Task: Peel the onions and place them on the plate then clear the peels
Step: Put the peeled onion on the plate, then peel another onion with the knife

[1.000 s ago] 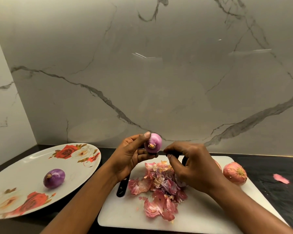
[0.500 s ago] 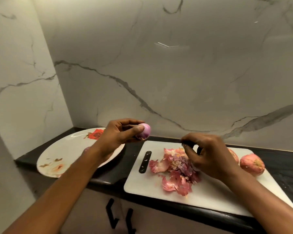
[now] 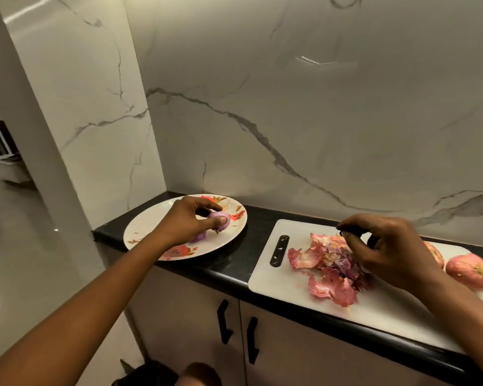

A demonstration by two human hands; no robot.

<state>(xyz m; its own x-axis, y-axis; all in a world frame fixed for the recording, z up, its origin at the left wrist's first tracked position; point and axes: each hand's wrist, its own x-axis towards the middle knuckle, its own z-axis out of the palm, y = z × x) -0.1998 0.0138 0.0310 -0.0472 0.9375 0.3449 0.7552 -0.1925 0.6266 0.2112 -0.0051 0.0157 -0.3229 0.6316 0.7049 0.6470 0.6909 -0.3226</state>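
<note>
Head view: left hand holds peeled onion over plate bearing second onion.

Open counter strip left of cutting board, before plate. Peel pile crowds board's middle; unpeeled onions block right end.
</note>
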